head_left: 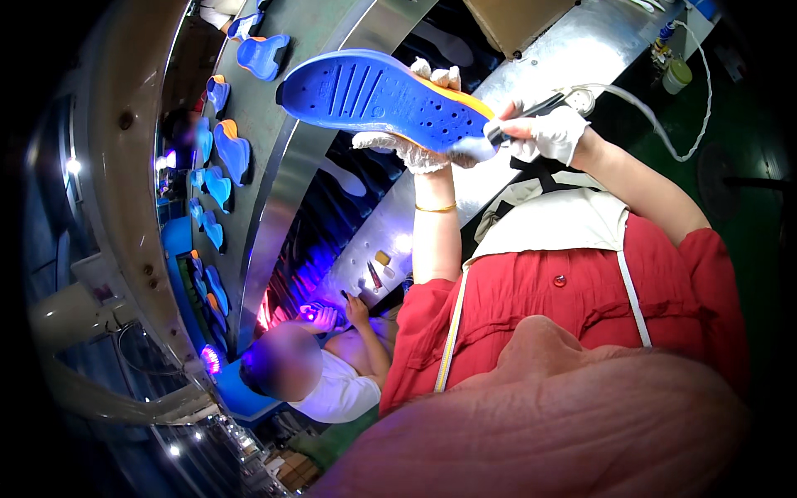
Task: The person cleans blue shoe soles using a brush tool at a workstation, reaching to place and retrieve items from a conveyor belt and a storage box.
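A blue shoe sole point(382, 91) with an orange edge is held up, its face with slots and small holes turned toward me. My left hand point(407, 151), in a white glove, grips it from beneath, with fingertips showing past the far edge. My right hand point(546, 133), gloved but with bare fingertips, is closed around a brush point(475, 149) with pale bristles and a dark handle. The bristles are at the sole's near right edge; whether they touch it I cannot tell.
Several blue and orange soles point(232, 152) lie along a grey conveyor belt point(274, 116) to the left. A metal bench point(531, 79) lies beyond my hands, with a white hose point(647, 124) at right. A co-worker point(332, 390) in white works at lower left under purple light.
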A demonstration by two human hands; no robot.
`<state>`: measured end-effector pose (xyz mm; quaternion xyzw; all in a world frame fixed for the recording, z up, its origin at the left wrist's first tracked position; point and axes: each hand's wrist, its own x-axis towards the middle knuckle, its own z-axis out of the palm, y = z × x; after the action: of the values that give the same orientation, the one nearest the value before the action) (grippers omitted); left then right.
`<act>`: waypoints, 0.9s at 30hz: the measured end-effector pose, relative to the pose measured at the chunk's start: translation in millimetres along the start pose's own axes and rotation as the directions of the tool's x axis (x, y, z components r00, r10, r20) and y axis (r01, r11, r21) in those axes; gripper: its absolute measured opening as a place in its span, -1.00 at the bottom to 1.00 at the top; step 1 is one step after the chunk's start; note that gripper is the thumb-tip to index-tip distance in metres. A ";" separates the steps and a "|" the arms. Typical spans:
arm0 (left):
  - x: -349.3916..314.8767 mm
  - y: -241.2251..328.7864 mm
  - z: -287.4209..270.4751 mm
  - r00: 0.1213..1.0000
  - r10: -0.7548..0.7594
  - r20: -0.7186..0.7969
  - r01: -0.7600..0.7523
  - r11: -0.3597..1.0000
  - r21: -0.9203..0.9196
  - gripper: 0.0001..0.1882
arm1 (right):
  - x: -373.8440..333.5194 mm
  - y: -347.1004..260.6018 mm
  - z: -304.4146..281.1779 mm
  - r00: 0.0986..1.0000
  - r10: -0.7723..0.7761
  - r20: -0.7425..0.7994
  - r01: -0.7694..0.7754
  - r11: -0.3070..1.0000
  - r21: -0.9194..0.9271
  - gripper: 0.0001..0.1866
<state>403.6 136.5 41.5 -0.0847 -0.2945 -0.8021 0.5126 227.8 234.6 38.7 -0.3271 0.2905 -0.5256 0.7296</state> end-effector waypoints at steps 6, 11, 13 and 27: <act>-2.9 7.8 -11.1 0.989 -0.138 -0.059 0.148 0.961 0.234 0.16 | 7.8 -14.2 -8.3 0.986 -0.136 0.095 0.166 0.832 -0.530 -0.87; -4.8 18.3 -20.9 0.948 -0.261 -0.183 0.319 0.809 0.493 0.18 | 13.3 -26.4 -13.3 0.987 0.093 0.128 0.021 0.726 -0.687 -0.88; -2.5 20.9 -21.7 0.919 -0.305 -0.251 0.395 0.737 0.549 0.18 | 17.8 -33.2 -16.5 0.951 0.264 0.161 -0.131 0.815 -0.564 -0.87; 20.6 14.5 -5.5 0.636 -0.359 -0.683 0.733 0.557 0.390 -0.32 | 16.0 -35.1 -4.8 0.983 0.058 0.174 0.080 0.717 -0.692 -0.86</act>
<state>407.7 113.2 51.6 0.4200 -0.4057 -0.7625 0.2785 208.3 210.3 62.0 -0.6259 0.3964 -0.3500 0.5733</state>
